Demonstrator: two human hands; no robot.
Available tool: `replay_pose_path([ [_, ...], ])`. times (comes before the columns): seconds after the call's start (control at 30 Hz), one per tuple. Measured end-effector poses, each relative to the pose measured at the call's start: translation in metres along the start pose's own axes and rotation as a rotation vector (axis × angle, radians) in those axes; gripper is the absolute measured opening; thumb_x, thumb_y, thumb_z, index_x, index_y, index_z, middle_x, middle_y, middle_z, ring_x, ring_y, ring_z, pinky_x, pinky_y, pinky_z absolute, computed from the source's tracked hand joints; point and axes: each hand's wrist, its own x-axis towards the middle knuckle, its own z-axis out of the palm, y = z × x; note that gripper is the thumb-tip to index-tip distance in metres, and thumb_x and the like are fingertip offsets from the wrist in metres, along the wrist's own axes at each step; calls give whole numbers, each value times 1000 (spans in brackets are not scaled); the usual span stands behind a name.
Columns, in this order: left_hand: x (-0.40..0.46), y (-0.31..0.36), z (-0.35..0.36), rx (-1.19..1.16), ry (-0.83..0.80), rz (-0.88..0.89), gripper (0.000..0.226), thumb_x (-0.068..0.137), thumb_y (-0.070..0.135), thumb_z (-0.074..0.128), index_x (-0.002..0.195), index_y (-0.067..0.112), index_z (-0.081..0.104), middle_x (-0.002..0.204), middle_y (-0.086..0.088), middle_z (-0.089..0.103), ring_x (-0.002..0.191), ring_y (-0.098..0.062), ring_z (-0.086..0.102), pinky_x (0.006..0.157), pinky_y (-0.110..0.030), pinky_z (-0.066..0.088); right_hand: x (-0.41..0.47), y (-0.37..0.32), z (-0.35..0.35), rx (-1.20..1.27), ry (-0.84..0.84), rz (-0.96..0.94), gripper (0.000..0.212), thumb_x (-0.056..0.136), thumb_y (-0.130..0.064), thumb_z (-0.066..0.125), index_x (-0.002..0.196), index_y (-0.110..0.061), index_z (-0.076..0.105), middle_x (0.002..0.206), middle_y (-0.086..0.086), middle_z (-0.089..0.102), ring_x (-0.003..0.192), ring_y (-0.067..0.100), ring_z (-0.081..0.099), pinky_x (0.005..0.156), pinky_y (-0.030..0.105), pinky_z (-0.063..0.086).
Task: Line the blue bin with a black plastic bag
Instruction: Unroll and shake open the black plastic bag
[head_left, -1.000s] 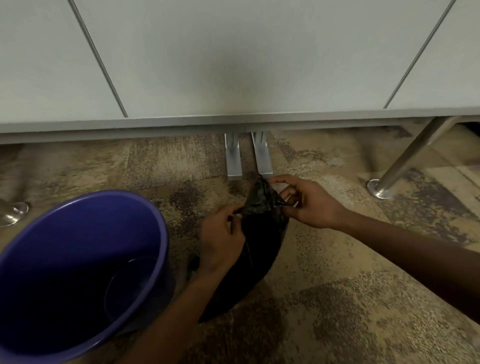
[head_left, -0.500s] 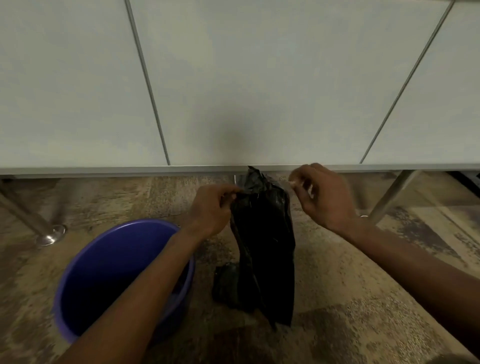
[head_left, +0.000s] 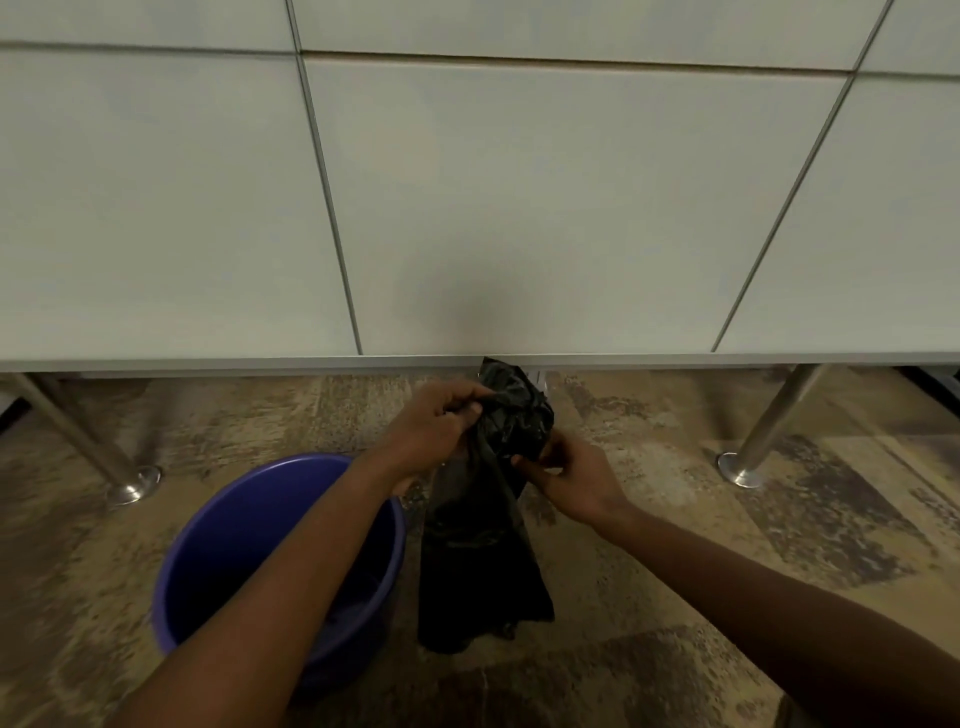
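While both hands (head_left: 431, 431) pinch, black bag (head_left: 483, 545) hangs (unopened)

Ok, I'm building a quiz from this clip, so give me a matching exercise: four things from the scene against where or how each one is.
Things:
1. blue bin
2. black plastic bag
3. left hand
4. right hand

States:
A. pinches the bag lower down, at its right edge
B. stands on the floor, unlined
C. grips the bag's crumpled top
D. hangs down beside the bin, not opened out

Pairs: 1-B, 2-D, 3-C, 4-A
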Motion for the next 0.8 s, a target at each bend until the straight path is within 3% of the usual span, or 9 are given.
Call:
replay_pose_path([
  [0.1,-3,-6,-7,-4,50,2,45,107,0,49,99,34,77,87,15,79,88,-7,75,73,-18,58,8,3,4,30,41,-38,26,98,-29,68,74,-36,62,66,-15,66,64,-4,64,60,25,45],
  [0.2,-2,-17,-27,170,215,28,56,106,5,52,86,52,76,92,24,74,92,-4,71,80,-21,56,14,1,-5,-11,97,-88,25,98,-7,62,110,-23,77,99,-6,74,86,6,69,74,29,56],
  [0.33,-1,-31,-52,440,275,111,40,102,7,57,96,42,76,85,27,69,76,10,65,69,-9,47,19,-7,-30,-37,52,-222,43,92,-1,67,122,-32,70,94,-24,64,81,-4,66,66,7,45],
  [0.43,0,-36,-63,564,345,194,30,100,4,58,107,23,80,97,4,74,85,-8,63,79,-23,46,18,-17,-47,88,-221,-185,50,93,-4,70,109,-51,66,90,-14,75,83,0,71,69,12,49],
  [0.53,-1,-34,-65,593,430,297,27,100,4,59,111,17,79,103,-4,71,91,-14,61,82,-24,46,14,-20,-52,305,-401,-114,48,96,-4,67,106,-50,74,94,-8,81,87,6,75,71,17,55],
  [0.6,-5,-31,-59,529,531,335,28,100,7,60,121,16,75,110,-5,66,95,-13,59,87,-23,51,15,-20,-52,415,-421,-85,41,97,-2,65,110,-39,77,99,-2,81,89,10,76,72,18,56],
  [0.67,-12,-28,-48,473,705,367,31,101,14,60,130,19,70,116,0,59,104,-7,51,92,-5,40,18,-20,-50,532,-377,-50,35,98,-3,64,112,-31,79,102,3,81,88,12,75,72,22,57],
  [0.73,-27,-23,-27,464,828,415,28,103,26,56,130,27,65,115,7,55,106,-4,46,92,-2,34,21,-22,-48,644,-306,4,29,99,-6,63,111,-27,79,104,6,80,89,15,75,72,25,58],
  [0.8,-47,-28,-1,476,725,451,18,102,39,53,117,34,60,105,14,58,94,0,50,88,-7,37,25,-22,-47,766,-258,56,23,99,-10,64,113,-21,78,105,9,79,87,16,76,67,26,59],
])
